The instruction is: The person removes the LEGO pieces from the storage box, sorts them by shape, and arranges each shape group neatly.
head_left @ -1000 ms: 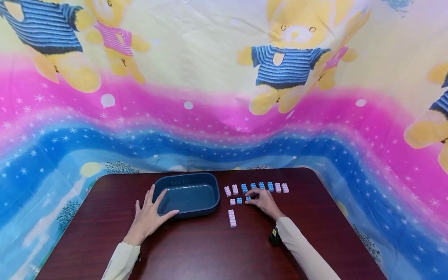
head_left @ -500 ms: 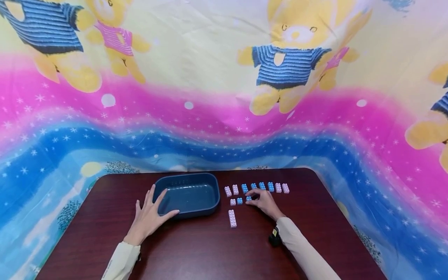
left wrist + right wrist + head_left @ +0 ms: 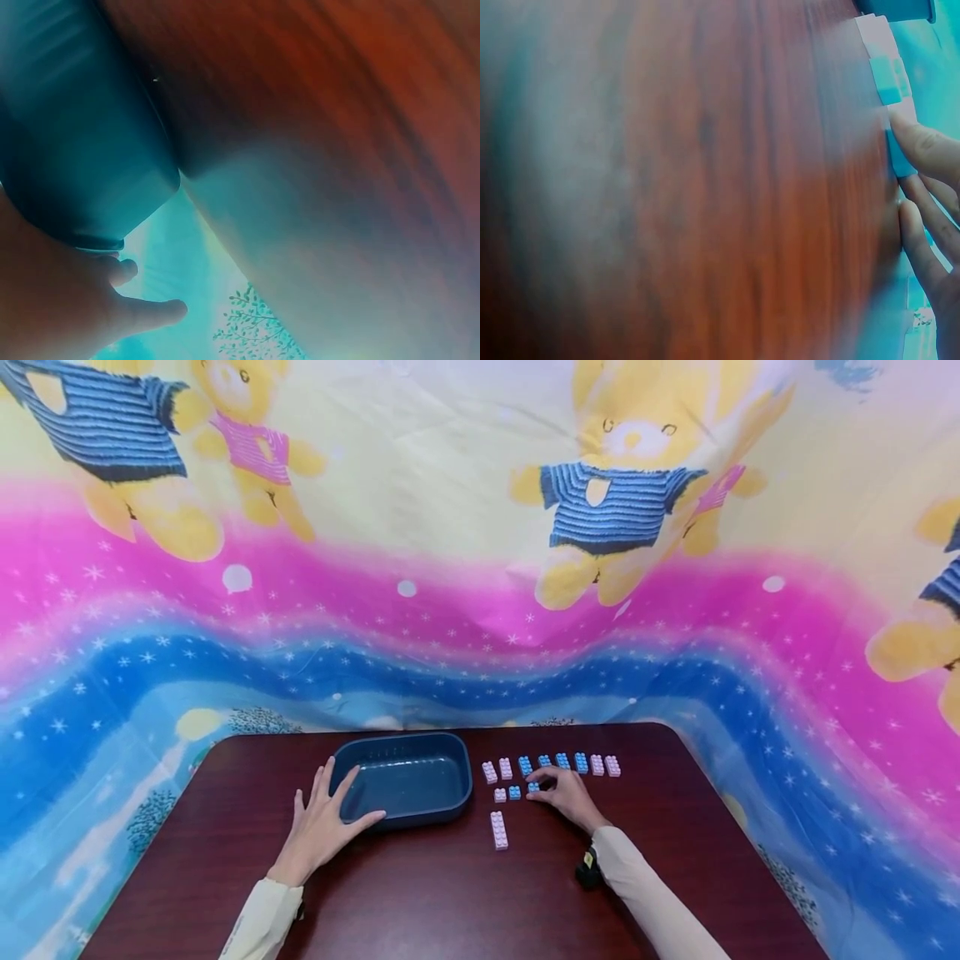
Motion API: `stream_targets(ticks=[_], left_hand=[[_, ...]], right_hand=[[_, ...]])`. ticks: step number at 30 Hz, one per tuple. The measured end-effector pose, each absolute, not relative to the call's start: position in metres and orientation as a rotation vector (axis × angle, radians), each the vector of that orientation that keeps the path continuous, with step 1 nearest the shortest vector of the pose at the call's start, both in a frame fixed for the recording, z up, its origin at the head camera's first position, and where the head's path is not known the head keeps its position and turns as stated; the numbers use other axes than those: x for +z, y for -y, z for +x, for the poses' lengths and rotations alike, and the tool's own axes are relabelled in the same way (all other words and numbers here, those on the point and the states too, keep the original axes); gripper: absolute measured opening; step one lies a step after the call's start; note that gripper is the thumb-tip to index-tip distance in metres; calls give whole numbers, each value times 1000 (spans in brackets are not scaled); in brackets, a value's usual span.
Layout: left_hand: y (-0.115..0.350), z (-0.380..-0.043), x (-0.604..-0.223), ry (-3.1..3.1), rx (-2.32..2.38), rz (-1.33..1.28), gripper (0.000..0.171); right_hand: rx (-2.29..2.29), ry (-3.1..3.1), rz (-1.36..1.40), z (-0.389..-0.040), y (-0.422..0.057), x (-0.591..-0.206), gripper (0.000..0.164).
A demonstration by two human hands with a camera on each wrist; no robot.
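My left hand [image 3: 318,827] lies spread over the left end of a dark teal plastic tub [image 3: 405,820], its thumb at the front rim and its fingertips at the left side. The left wrist view has that tub's wall [image 3: 90,150] beside the hand. To the right, thumb and fingers of my right hand [image 3: 567,797] pinch a small blue toy building brick [image 3: 533,788] on the table. In the right wrist view, the thumb overlaps this blue brick [image 3: 900,155]. Left of it in the same short row sit another small blue brick [image 3: 514,792] and a small pink brick [image 3: 500,795].
Behind runs a row of longer bricks: pink ones [image 3: 490,772] at both ends, blue ones [image 3: 581,762] between, partly covered by the right hand. A long pink brick [image 3: 499,831] lies nearer. The dark wooden table [image 3: 450,902] meets a printed bear cloth [image 3: 450,677].
Both hands stay in the same places, with the right still pinching the small blue brick. The head view has shifted very slightly.
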State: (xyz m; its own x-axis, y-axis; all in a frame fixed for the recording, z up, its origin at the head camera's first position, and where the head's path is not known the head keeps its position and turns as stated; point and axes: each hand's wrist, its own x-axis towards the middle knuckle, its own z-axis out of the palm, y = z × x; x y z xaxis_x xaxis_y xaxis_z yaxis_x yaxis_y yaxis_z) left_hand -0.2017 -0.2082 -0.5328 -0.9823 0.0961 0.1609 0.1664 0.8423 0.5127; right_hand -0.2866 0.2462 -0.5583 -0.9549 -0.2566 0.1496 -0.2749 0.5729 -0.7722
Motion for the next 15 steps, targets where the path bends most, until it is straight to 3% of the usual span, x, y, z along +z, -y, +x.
stream_targets(ticks=[15], left_hand=[[211, -206, -533, 2887, -805, -226, 108]], right_hand=[[1388, 2721, 471, -285, -248, -557, 32]])
